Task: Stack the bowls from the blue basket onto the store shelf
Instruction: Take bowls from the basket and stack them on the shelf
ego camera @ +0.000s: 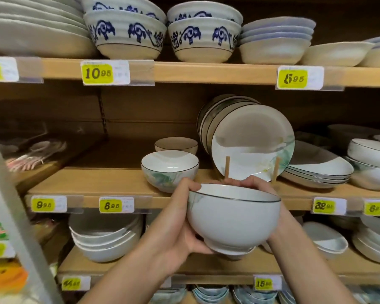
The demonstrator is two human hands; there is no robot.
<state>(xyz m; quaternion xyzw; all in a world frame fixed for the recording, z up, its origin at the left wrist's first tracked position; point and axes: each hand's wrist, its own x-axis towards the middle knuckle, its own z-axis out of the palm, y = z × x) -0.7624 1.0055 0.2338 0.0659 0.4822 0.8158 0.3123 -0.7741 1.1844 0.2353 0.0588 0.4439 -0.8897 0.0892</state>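
Note:
I hold a white bowl with a dark rim in both hands, just in front of the middle shelf's front edge. My left hand grips its left side and foot, fingers curled over the rim. My right hand wraps the far right side, mostly hidden behind the bowl. On the middle shelf, just left of and behind the held bowl, stands a matching bowl with a green pattern, and another bowl sits behind that one. The blue basket is out of view.
A plate leans upright on a wooden stand right behind the held bowl, with flat plates to its right. The upper shelf carries blue-patterned bowls. The lower shelf holds stacked white bowls. Bare wood lies on the middle shelf's left part.

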